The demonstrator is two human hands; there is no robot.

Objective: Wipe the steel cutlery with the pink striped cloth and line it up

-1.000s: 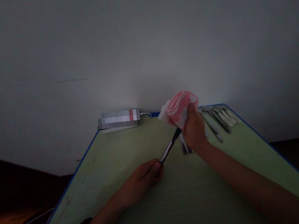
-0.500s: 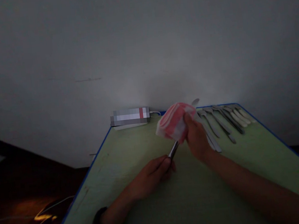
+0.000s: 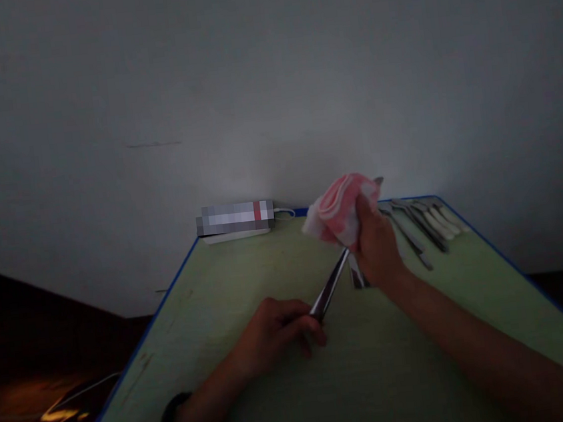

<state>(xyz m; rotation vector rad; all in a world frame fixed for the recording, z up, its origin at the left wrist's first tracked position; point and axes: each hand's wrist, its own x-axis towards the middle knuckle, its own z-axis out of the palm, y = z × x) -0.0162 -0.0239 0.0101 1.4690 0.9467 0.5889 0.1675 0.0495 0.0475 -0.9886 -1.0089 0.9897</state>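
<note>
My left hand (image 3: 294, 327) pinches the lower end of a shiny metal piece of cutlery (image 3: 333, 283), held slanting up and to the right above the table. Wrapped around its upper part is a folded pink and white cloth (image 3: 344, 208), gripped by my right hand (image 3: 379, 237). A grey tip of the piece pokes out past the cloth; whether it is a spoon or a knife I cannot tell. Beyond my right hand lies a row of cutlery (image 3: 421, 226), partly hidden by that hand, with pale-handled pieces (image 3: 441, 221) at its right end.
The light green table (image 3: 209, 286) has a blue edge and stands against a grey wall (image 3: 249, 93). At its back left is a blurred-out box-like object (image 3: 234, 217) with a white cable (image 3: 285, 210). Cables lie on the dark floor at left.
The cloth and my right hand have moved up and right along the cutlery, baring more of its handle. My left hand has shifted slightly down and left, its fingers looser.
</note>
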